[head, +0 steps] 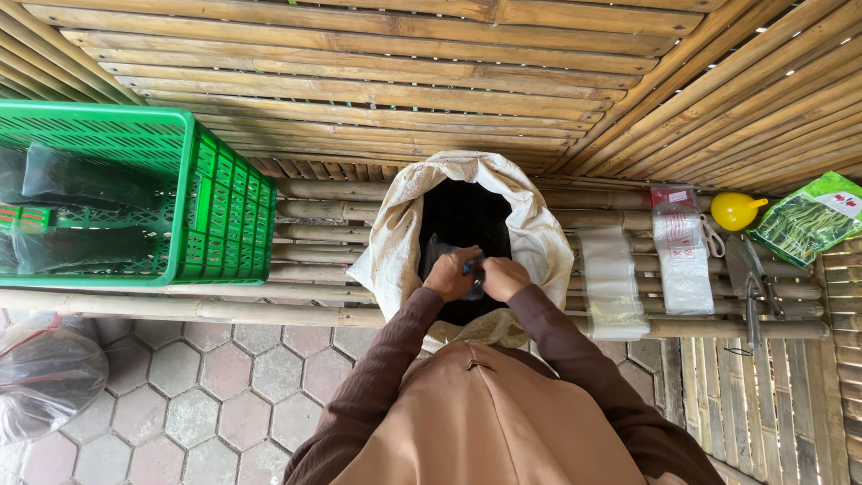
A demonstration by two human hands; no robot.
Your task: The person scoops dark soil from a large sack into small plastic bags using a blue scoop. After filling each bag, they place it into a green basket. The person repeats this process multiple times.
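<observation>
A white woven sack [539, 235] stands open on a bamboo bench, full of dark soil [462, 214]. My left hand [450, 274] and my right hand [504, 277] meet over the sack's near rim. Together they grip a small clear plastic bag [444, 249] that hangs into the sack. A small blue thing shows between my fingers; I cannot tell what it is. Both arms are in brown sleeves.
A green plastic crate [215, 202] with dark filled bags stands at the left. To the right lie stacks of clear plastic bags [682, 256], a yellow funnel [734, 210], scissors [714, 238], a green seed packet [808, 218] and metal tools [750, 287]. A plastic bag [45, 373] sits on the paved floor.
</observation>
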